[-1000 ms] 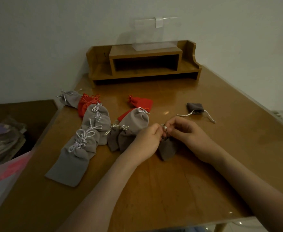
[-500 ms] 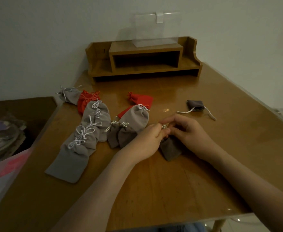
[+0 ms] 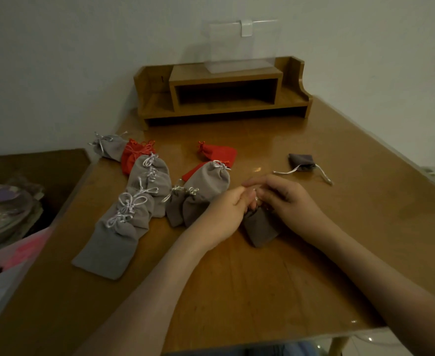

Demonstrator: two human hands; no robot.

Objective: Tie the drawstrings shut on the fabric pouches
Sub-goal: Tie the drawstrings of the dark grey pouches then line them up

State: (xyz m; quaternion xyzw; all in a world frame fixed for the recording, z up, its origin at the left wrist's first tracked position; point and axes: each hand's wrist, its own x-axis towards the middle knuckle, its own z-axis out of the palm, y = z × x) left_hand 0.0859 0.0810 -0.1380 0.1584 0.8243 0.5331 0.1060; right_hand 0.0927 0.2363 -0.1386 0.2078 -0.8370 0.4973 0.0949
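Brown counter (image 3: 237, 291) fills the picture. At the left, many grey pouches (image 3: 123, 227) and red pouches (image 3: 134, 156) lie with bows tied, so most of the work looks done. In the middle, the left hand (image 3: 226, 209) and right hand (image 3: 287, 199) meet. Their fingers (image 3: 271, 191) are curled close, pinching the drawstring (image 3: 256, 199) on top of a dark pouch (image 3: 260, 227), which lies just below them. At the right, one small pouch (image 3: 301, 161) has loose strings and is not yet tied.

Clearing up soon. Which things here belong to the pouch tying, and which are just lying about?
Job: dark grey pouch, held at its mouth by left hand and right hand; untied dark pouch; tied grey pouches; red pouches.
Lying about: wooden shelf; clear stand; clutter beside the table.
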